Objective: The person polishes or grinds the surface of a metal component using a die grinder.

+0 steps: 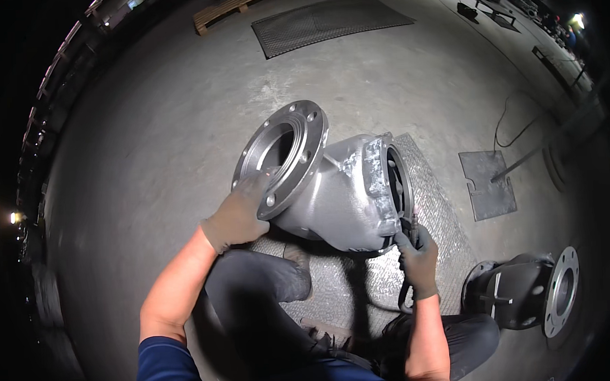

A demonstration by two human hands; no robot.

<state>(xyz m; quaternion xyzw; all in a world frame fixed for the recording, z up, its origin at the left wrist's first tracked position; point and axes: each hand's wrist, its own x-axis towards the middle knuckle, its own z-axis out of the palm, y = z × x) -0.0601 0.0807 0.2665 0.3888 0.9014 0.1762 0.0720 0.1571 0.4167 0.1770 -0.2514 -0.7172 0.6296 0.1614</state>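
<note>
A large grey cast-metal valve body [319,197] stands tilted in front of me, with a round bolt-holed flange [314,132] at its upper left. My left hand [241,210], in a dark glove, grips the flange's lower rim, its fingers reaching over the face toward the bore. On the right, the body has an open end with a rough, pale-marked rim [378,180]. Beside that opening, my gloved right hand [419,260] is closed around a slim dark hand tool [415,223], its tip at the opening's lower edge. A dark hose [405,298] hangs below this hand.
Under the work lies a textured metal plate [442,218]. A second flanged valve body [520,290] rests at my right, near my knee. Farther right is a flat square base [487,186] with a pole. A dark mat [332,22] and wooden pallet [236,8] lie ahead.
</note>
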